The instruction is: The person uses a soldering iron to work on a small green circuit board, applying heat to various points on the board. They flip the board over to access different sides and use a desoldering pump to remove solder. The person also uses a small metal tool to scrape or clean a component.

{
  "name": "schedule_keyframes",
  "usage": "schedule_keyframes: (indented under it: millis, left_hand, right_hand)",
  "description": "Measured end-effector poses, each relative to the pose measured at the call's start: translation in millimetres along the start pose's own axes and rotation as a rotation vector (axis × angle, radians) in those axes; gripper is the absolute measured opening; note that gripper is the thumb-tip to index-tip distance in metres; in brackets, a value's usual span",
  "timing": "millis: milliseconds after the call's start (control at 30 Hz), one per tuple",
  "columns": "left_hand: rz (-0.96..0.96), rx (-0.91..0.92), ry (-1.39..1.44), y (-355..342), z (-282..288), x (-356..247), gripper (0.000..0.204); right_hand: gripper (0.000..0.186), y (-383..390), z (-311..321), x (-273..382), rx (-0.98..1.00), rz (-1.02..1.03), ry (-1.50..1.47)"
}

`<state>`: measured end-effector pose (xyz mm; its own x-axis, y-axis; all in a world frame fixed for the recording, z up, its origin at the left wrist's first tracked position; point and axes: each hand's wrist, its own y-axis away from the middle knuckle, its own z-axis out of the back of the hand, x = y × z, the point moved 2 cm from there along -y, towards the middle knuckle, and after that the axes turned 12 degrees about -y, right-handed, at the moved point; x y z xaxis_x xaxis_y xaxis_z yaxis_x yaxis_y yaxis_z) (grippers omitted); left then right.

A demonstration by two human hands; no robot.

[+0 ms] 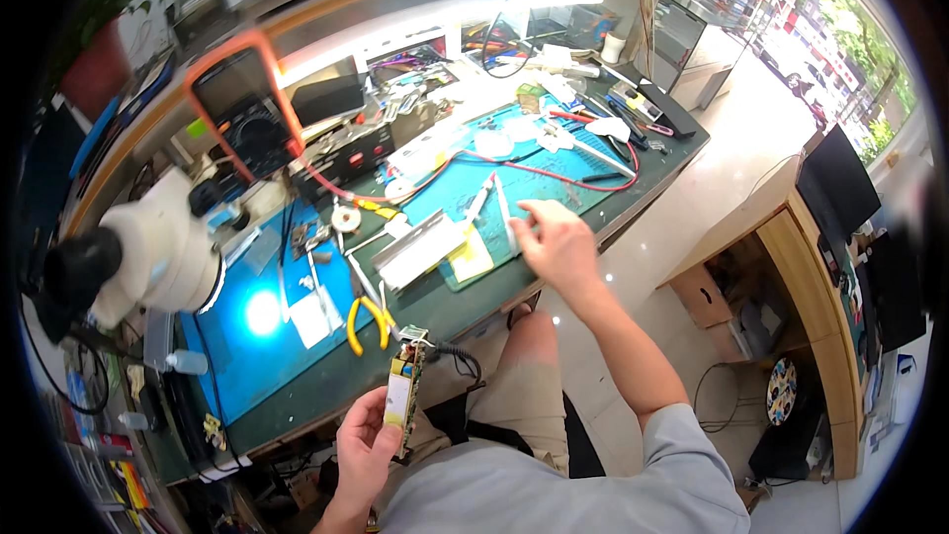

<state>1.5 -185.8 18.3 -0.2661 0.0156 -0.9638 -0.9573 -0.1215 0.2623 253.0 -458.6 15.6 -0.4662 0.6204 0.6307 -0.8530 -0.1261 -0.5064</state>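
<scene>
My left hand (pixel 369 435) grips a narrow circuit board assembly (pixel 403 386) with a white block, yellow parts and a black cable (pixel 453 356). My right hand (pixel 560 257) has bent fingertips closed on a thin pale tool (pixel 502 206) at the green-blue mat (pixel 462 198). Just left of that hand lie a small pen-like tool (pixel 479 200), a yellow pad (pixel 473 259) and a silver metal housing (pixel 419 251). Yellow-handled pliers (pixel 369 324) rest above my left hand.
A microscope (pixel 156 242) lights a blue mat (pixel 237 376) at left. An orange-cased multimeter (pixel 245 109) with red and black leads stands behind. Loose tools crowd the dark bench (pixel 652 166). A wooden cabinet (pixel 811 316) with monitors stands at right.
</scene>
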Motion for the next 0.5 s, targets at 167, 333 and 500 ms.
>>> schedule_keyframes:
  millis: [167,333,500]
  left_hand:
    - [-0.052,0.133,0.15,-48.3,-43.5,-21.7,0.047]
    - [0.055,0.211,0.34,-78.9,-83.1,-24.0,0.037]
    - [-0.021,0.234,0.547,-104.5,-103.1,-24.6,0.052]
  right_hand:
    - [0.021,-28.2,-29.0,-8.0,0.289,0.062,0.403]
    - [0.019,-58.8,-7.3,-39.4,0.346,0.054,0.51]
    - [0.014,-155.5,21.7,6.6,0.068,0.33,-0.185]
